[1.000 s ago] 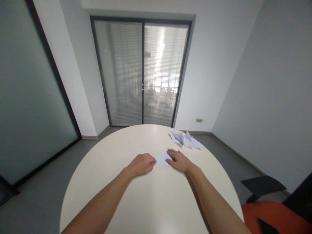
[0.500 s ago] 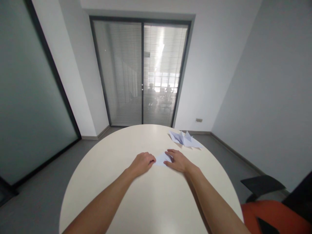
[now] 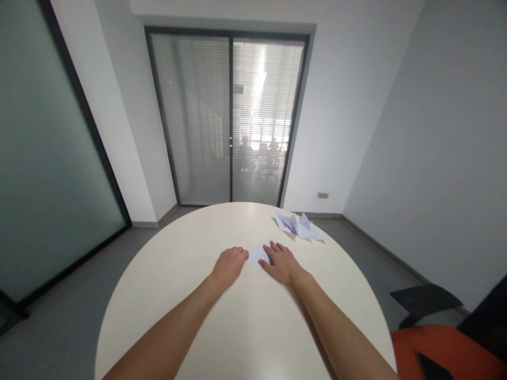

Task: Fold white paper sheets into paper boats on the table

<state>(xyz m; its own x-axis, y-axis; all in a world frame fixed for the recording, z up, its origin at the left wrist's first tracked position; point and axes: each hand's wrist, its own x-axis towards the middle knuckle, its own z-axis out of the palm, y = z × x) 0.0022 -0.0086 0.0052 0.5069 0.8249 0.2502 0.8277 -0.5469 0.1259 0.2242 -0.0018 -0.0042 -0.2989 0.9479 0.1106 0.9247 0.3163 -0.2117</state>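
Note:
A small piece of white paper [image 3: 255, 257] lies on the round cream table [image 3: 245, 327] between my two hands. My left hand [image 3: 231, 264] has its fingers closed at the paper's left edge, thumb and fingertips together on it. On the right side, my right hand [image 3: 280, 261] rests over the paper's right part with its fingers spread, thumb and index apart. That hand covers the right end of the paper. Both forearms reach in from the bottom of the view.
Folded white paper shapes [image 3: 301, 227] with upright points stand near the table's far right edge. An orange chair [image 3: 443, 351] with black armrests is at the lower right. Behind the table are glass doors with blinds [image 3: 190, 126].
Both hands and the paper have shifted slightly left. Less of the paper shows between my hands, and the fingers of my right hand are spread a little more.

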